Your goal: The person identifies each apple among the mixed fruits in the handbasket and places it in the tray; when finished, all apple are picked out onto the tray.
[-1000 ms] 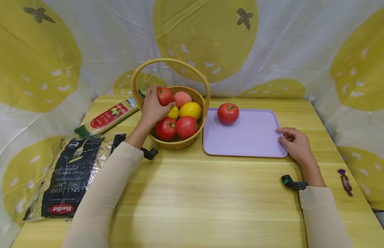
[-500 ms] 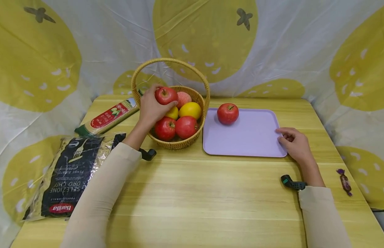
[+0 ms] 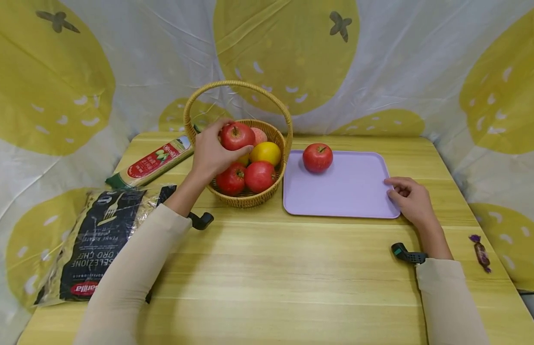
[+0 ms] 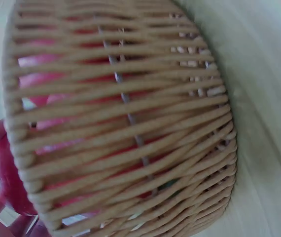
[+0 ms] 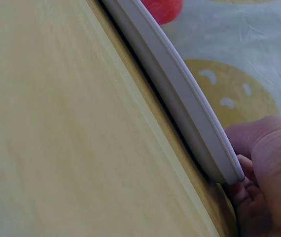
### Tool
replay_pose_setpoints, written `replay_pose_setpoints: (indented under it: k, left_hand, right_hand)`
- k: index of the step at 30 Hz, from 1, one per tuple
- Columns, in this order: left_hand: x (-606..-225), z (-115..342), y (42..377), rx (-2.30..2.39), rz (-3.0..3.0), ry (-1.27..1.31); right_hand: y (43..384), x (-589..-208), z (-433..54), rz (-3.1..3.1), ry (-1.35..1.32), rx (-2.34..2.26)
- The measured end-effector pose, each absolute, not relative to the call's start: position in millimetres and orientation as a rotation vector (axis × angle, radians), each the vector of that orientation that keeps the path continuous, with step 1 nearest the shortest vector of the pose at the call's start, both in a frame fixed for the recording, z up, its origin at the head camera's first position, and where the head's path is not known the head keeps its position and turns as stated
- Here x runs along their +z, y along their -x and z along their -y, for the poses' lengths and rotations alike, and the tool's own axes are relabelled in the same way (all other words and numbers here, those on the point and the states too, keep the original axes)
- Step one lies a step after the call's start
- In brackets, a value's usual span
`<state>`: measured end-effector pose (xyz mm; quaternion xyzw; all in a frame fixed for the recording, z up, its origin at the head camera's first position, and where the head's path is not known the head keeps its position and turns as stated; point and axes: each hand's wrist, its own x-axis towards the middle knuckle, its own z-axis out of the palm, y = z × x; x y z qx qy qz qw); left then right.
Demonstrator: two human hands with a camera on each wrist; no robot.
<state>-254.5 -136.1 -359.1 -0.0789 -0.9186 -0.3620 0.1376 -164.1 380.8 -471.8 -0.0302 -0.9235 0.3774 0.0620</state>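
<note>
Apparently underway: tray bears one apple, left hand grasps second apple, right hand holds tray's edge, basket fruit remains.

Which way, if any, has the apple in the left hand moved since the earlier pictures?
Yes: the held apple shifted rightward in the head view, relative to the basket.

One basket — three red fruits in or above it, two yellow fruits and one pink fruit inside; right of the basket, one tray with a fourth red fruit, then one candy — left, two packets.
</note>
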Motion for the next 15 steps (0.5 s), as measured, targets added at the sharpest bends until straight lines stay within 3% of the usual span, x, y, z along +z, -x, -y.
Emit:
replay_pose_setpoints:
  k: [15]
  left_hand:
    - [-354.6,117.7,218.0,-1.167,2.576,0.391]
  right_hand:
    - [163.8,-471.1,-382.2,2.766,0.085,1.177]
